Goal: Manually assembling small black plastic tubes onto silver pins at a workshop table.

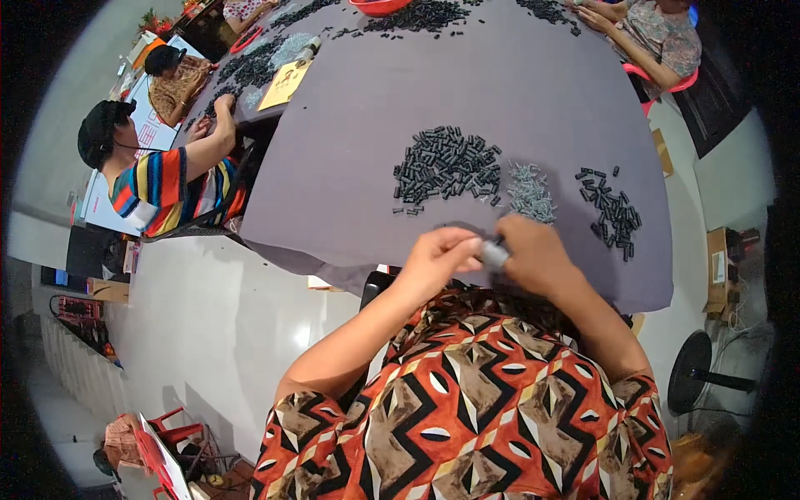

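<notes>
- Step in hand: judged from the posture, a two-handed manipulation at the near edge of the worktop (350,125), low centre of the frame.
- Right hand (533,254): fingers curled, apparently clasping a light grey object (493,255), roughly cylindrical, at the side facing the left hand. Motion blur hides its exact form.
- Left hand (442,254): thumb and forefinger brought together at the left end of the grey object. Whether they pinch a small part, or only touch the object, cannot be told.
- Location of parts: the large black pile (446,165), made of short cylindrical pieces, lies right of centre, beyond the hands. A few stray pieces (408,211) lie at its near left edge.
- The silvery pile (531,192), of small parts too fine to identify, lies just to the right of the large black pile, beyond the right hand.
- The smaller black group (610,210), more loosely spread, lies farther right, apart from the silvery pile.
- Next move, as a judgement: it calls for a steady right-hand grip and careful fingertip alignment by the left, with the wrists kept clear of the piles.
</notes>
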`<state>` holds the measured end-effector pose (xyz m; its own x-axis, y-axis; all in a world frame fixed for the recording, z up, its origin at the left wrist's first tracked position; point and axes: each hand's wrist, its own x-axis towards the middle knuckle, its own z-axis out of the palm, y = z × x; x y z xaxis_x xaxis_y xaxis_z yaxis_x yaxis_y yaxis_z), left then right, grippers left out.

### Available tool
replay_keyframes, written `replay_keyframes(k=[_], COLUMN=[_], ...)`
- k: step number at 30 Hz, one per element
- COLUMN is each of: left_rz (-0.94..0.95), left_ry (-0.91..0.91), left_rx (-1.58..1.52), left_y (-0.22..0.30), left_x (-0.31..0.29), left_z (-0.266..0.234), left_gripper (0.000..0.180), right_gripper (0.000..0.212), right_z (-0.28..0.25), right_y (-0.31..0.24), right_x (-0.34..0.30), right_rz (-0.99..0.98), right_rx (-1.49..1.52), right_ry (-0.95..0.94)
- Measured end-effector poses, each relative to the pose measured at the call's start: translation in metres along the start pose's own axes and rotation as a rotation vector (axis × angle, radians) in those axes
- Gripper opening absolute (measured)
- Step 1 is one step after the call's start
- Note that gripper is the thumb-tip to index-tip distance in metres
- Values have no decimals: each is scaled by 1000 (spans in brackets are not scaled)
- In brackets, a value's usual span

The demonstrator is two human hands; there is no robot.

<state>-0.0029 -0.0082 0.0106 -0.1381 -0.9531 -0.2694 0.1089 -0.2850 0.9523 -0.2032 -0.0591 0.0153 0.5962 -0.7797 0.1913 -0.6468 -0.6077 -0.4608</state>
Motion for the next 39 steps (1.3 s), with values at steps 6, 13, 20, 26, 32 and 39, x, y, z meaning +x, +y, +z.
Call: replay_keyframes(k=[6,13,20,26,32,39], left_rz=[444,388,511,728,714,668], left_ry=[507,437,543,200,138,119], left_rx=[797,997,978,1013,1187,1248], left_y=[26,14,12,23,17,19], left_x=[-7,11,8,38,81,86], left_z=[-71,-92,-72,-7,17,15], left_gripper=[18,14,15,17,15,14], right_gripper=[24,32,24,14,10,9], right_z=[-69,-88,-66,-15,1,1], right_y=[65,91,58,22,26,26], right_x=[-21,-31,-11,24,30,36], right_rz=[358,557,192,-52,-47,-27], right_rx=[-138,-204,-61,-120,-135,-130], right_ry=[236,194,357,244,232,223])
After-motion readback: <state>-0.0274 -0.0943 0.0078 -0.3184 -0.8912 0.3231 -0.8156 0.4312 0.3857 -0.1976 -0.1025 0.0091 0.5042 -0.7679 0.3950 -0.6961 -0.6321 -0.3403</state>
